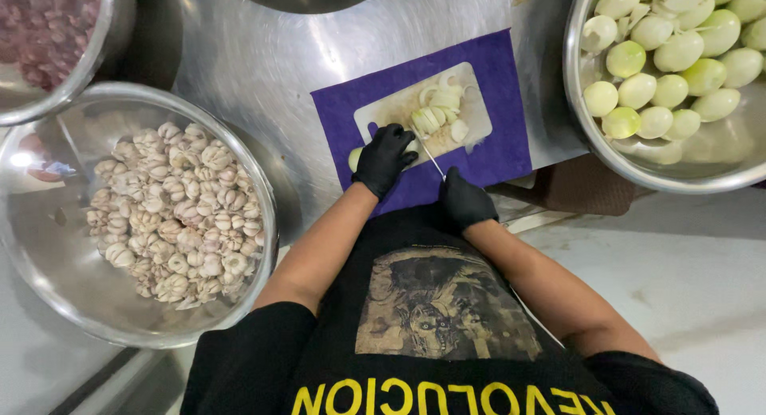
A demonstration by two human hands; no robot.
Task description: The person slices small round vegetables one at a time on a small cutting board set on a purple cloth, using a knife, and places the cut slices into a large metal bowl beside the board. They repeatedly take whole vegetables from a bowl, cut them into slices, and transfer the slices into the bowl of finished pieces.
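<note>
Steel desk (263, 72) | left hand (383, 158) fingers clamped on onion (357, 157), steadying it | right hand (465, 199) fingers closed round knife (431, 158) over board (395, 112).

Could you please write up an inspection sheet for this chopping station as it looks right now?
Surface: steel table with a purple mat and a pale cutting board on it.
Job's things: onion pieces cut on the board; knife with its blade on the board.
Clutter: bowl of garlic bulbs at left; bowl of peeled onions at right; bowl of reddish pieces far left.
Hands: left hand, black-gloved, pressing an onion piece; right hand, black-gloved, holding the knife.
Cables: nothing seen.
Surroundings: pale floor below the table edge.
</note>
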